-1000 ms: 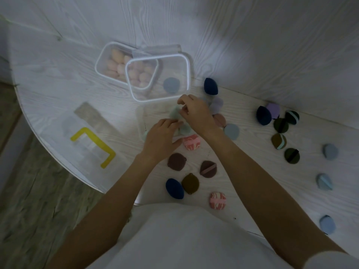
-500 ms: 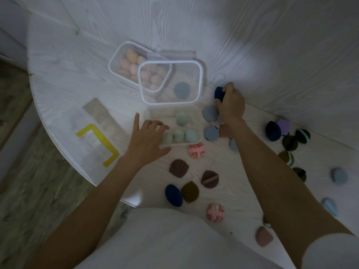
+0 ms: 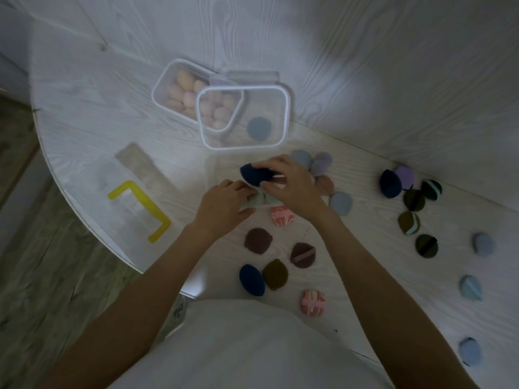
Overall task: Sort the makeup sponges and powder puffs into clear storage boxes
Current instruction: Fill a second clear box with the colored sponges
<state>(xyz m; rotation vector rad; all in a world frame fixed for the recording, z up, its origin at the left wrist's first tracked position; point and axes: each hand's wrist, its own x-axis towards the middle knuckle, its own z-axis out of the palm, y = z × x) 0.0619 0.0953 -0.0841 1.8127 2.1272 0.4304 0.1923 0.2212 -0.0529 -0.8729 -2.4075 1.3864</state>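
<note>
My right hand holds a dark blue puff over a low clear box in the middle of the table. My left hand rests on that box's near edge, over pale green sponges that are mostly hidden. Behind it stands a clear box with one blue-grey puff inside. A further clear box holds several peach sponges. Loose puffs in brown, pink, blue, green and purple lie scattered to the right and near me.
A flat clear lid with a yellow L-shaped mark lies at the left near the round table edge. The white wall rises right behind the boxes. Wooden floor shows at the left.
My right hand picked up the dark blue puff by the wall and brought it back over the low box. My left hand shifted right onto the box's edge.
</note>
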